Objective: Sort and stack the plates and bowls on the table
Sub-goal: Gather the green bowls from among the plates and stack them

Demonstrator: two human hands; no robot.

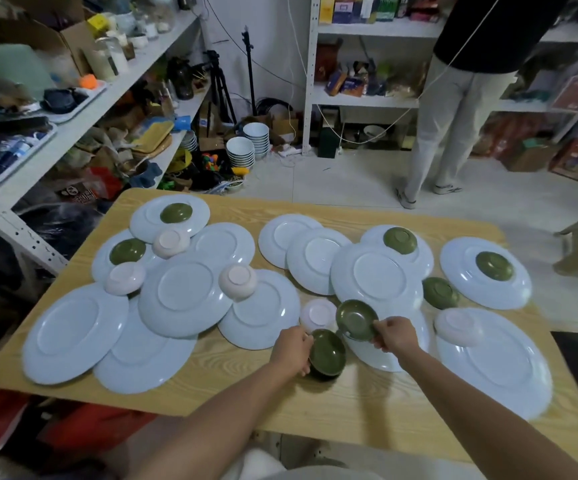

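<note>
Sorting looks barely begun: left hand (pixel 291 351) grips 1 green bowl (pixel 327 355) upright on the table (pixel 232 372), right hand (pixel 396 336) holds a 2nd bowl (pixel 356 318) tilted just above it, while plates (pixel 183 289) and pink bowls (pixel 238 280) lie overturned, overlapping and unstacked across the top.

Left hand (pixel 291 351) curled; right hand (pixel 396 336) likewise

Cluttered shelves (pixel 363 100), pale tiled floor (pixel 343 178)
</note>
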